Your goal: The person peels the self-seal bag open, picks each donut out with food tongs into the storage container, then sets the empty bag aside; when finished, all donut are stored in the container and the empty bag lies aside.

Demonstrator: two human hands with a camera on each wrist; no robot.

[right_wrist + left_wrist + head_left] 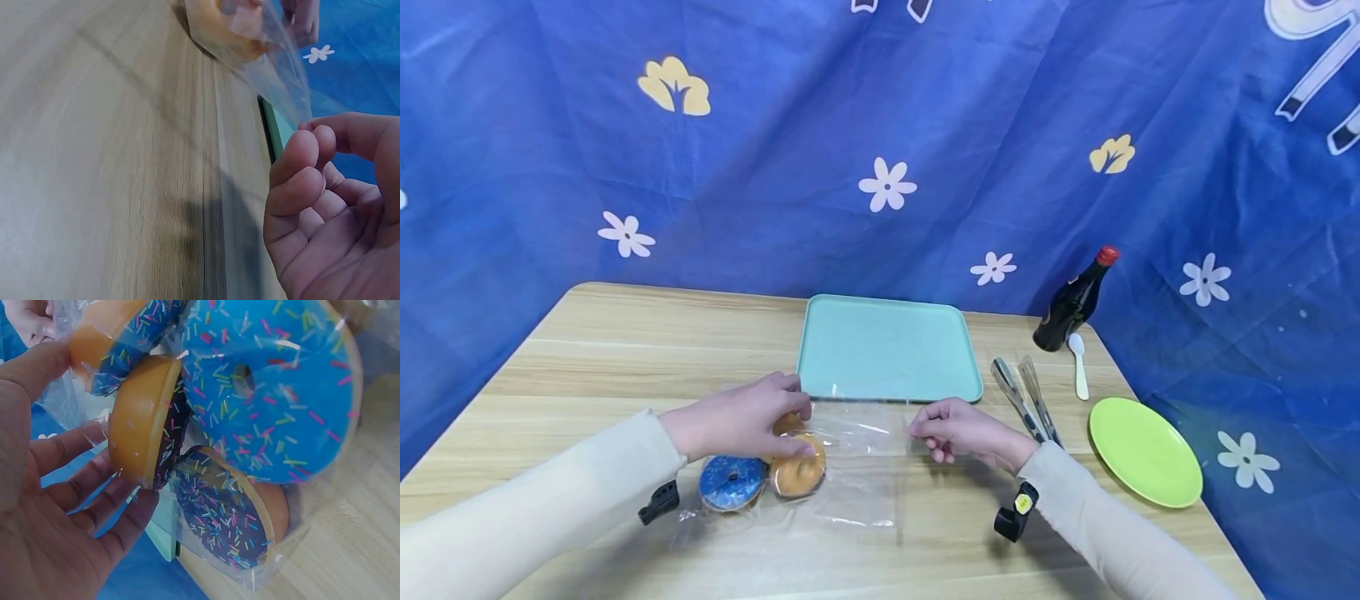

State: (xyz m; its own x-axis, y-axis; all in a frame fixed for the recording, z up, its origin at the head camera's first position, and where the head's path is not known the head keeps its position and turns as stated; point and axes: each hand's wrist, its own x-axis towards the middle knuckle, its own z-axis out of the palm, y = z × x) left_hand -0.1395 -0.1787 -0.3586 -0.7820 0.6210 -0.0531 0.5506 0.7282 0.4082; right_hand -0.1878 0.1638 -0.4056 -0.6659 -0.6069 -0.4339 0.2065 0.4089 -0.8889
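Note:
A clear plastic bag (857,487) lies on the table with several toy donuts inside. One is a large blue-glazed sprinkled donut (269,394), and beside it are a dark-glazed donut (219,512) and a tan-sided donut (134,425). My left hand (745,417) holds donuts through the film, thumb on one and fingers bent over another; its fingertips show behind the plastic in the left wrist view. At the bag's right edge my right hand (966,433) pinches the film between thumb and forefinger, with its other fingers curled (337,206).
Behind the hands lies a turquoise tray (887,350). Metal tongs (1022,400) lie right of my right hand. Farther right are a dark bottle (1071,308) with a red cap, a white spoon (1078,367) and a green plate (1142,450). A blue cloth (775,167) hangs behind the table.

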